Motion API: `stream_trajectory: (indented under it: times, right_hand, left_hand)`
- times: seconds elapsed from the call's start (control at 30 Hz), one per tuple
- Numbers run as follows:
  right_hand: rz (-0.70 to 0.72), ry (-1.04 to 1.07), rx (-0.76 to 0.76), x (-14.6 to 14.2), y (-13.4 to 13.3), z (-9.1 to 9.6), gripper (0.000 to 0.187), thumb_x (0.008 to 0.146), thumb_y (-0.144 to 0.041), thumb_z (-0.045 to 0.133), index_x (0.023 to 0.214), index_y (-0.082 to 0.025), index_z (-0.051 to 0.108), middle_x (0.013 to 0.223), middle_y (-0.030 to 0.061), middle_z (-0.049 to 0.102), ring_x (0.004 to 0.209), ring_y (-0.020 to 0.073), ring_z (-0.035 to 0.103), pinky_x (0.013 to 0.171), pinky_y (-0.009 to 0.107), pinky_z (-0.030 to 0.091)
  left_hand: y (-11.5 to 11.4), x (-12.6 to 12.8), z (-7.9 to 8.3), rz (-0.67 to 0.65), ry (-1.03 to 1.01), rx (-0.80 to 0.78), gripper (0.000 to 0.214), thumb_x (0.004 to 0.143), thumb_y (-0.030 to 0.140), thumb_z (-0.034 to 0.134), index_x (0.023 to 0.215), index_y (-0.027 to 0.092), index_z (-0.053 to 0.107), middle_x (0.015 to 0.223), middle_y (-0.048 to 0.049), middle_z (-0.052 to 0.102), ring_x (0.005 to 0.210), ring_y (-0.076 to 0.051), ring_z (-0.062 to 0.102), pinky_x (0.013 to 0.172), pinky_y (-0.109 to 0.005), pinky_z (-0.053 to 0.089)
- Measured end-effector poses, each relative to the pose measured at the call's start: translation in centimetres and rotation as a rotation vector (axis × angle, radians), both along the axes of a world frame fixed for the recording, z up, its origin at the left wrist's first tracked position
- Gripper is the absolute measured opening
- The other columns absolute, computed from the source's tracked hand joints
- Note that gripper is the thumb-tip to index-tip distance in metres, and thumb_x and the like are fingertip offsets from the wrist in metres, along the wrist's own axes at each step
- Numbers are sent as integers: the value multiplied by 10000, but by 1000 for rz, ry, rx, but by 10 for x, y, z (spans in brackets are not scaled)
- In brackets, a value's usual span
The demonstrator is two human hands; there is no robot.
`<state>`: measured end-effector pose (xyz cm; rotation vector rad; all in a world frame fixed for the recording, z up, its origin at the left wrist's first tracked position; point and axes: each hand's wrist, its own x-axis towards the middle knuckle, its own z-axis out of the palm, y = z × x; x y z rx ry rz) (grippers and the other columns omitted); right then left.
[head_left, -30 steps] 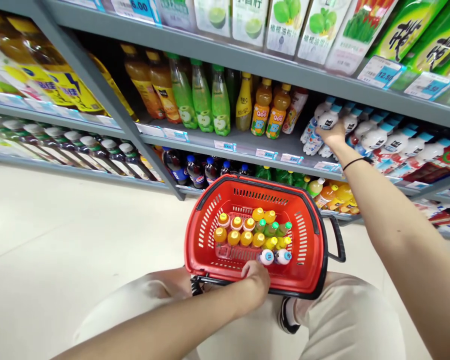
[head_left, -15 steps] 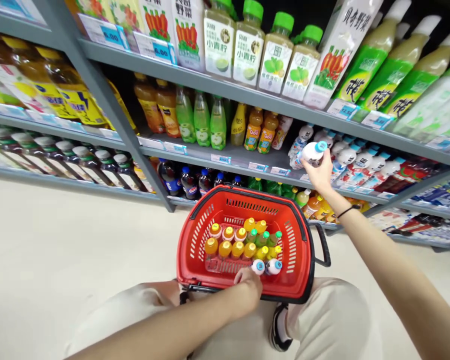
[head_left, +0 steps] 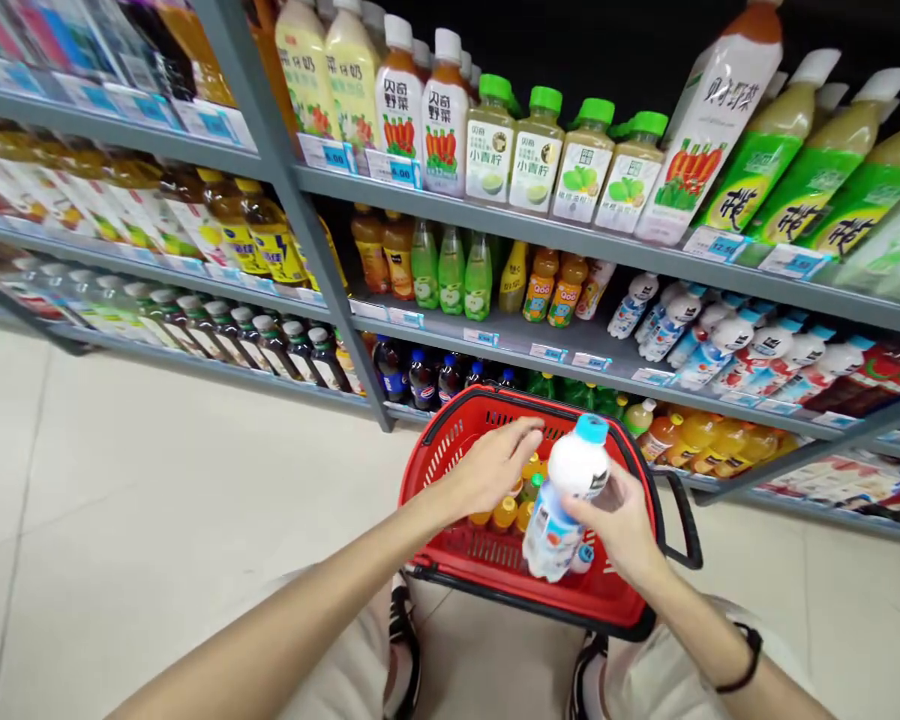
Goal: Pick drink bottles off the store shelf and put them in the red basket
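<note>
Blue-and-white bottle [head_left: 565,483] sits clasped by right fingers [head_left: 591,515], left fingers [head_left: 521,434] loosely extended, empty; orange bottles [head_left: 541,289] read "Qoo"

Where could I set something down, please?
Pale tiled floor lies bare left of the red plastic basket, before the grey metal shelving. Crowded in or over the basket: yellow-capped bottles, left hand, right hand holding a blue-capped white bottle.

The right hand [head_left: 624,522] brought a bottle [head_left: 551,530] over the basket's [head_left: 604,602] near right corner; the left hand [head_left: 495,468] moved toward the far edge.
</note>
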<state>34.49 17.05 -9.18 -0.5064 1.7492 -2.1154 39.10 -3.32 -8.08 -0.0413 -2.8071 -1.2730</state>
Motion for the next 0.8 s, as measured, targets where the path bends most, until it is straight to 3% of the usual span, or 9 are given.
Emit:
stream_trajectory:
  times: [0.1, 0.17, 0.3, 0.37, 0.43, 0.5, 0.57, 0.67, 0.8]
  right_hand:
    - [110, -103, 42, 11, 3, -12, 564, 581, -268, 998, 1085, -205, 752, 1091, 85, 797, 1008, 258, 757, 901, 338, 609]
    - [159, -182, 29, 11, 3, -14, 589, 597, -275, 1000, 1113, -219, 722, 1069, 73, 794, 953, 241, 763, 861, 324, 614]
    - [265, -292, -92, 9, 6, -16, 591, 693, -351, 972, 1196, -257, 677, 1089, 57, 778, 946, 209, 756, 868, 295, 602]
    - [477, -425, -115, 12, 7, -19, 482, 840, -583, 821, 1144, -229, 695, 1036, 86, 776, 882, 217, 759, 791, 307, 612]
    - [755, -570, -124, 19, 8, -25, 622, 923, -772, 586, 1084, -182, 703, 984, 130, 765, 782, 240, 756, 683, 342, 617]
    - [894, -602, -147, 27, 8, -30, 621, 949, -747, 563, 1097, -157, 685, 965, 145, 755, 736, 250, 747, 619, 355, 608]
    - [846, -505, -149, 34, 9, -34, 478, 970, -603, 648, 1120, -149, 661, 908, 125, 752, 714, 226, 734, 608, 322, 592]
    - [603, -302, -63, 37, 10, -37, 417, 970, -555, 685, 1080, -155, 643, 766, 68, 721, 620, 167, 680, 565, 251, 542]
    - [326, -116, 84, 37, 8, -42, 437, 817, -505, 853, 1042, -187, 656, 764, 35, 724, 597, 163, 654, 576, 261, 555]
  left_hand:
    - [15, 14, 0, -69, 181, 433, 591, 1049, 511, 472, 1538, 181, 445, 1538, -164, 537, 1385, -277, 553, 1153, -435, 445]
    - [27, 21, 3, -121, 135, 563, 556, 964, 473, 647, 1417, 167, 544, 1401, -160, 632, 1236, -282, 641, 1043, -415, 524]
    - [38, 21, 14, -54, 78, 880, 533, 777, 325, 871, 1204, 132, 618, 1155, -118, 722, 1009, -228, 699, 888, -334, 570]
    - [32, 17, 20, -44, 104, 1018, 582, 710, 268, 923, 1189, 121, 627, 1185, -123, 727, 1001, -199, 699, 895, -302, 567]
    - [22, 13, 25, -40, 139, 1110, 578, 716, 259, 924, 1201, 120, 641, 1194, -125, 733, 976, -177, 702, 875, -281, 572]
    - [10, 10, 28, -34, 178, 1173, 572, 760, 289, 901, 1248, 128, 649, 1198, -127, 735, 970, -178, 712, 848, -275, 582]
    - [1, 8, 28, -31, 199, 1220, 589, 807, 335, 870, 1314, 145, 639, 1247, -137, 723, 1020, -204, 721, 858, -293, 592]
    - [-4, 8, 26, -19, 204, 1249, 644, 848, 378, 831, 1408, 176, 585, 1313, -150, 698, 1108, -254, 717, 888, -341, 604]
    - [1, 11, 22, -12, 194, 1154, 753, 774, 299, 893, 1428, 190, 536, 1181, -122, 728, 970, -234, 743, 801, -320, 613]
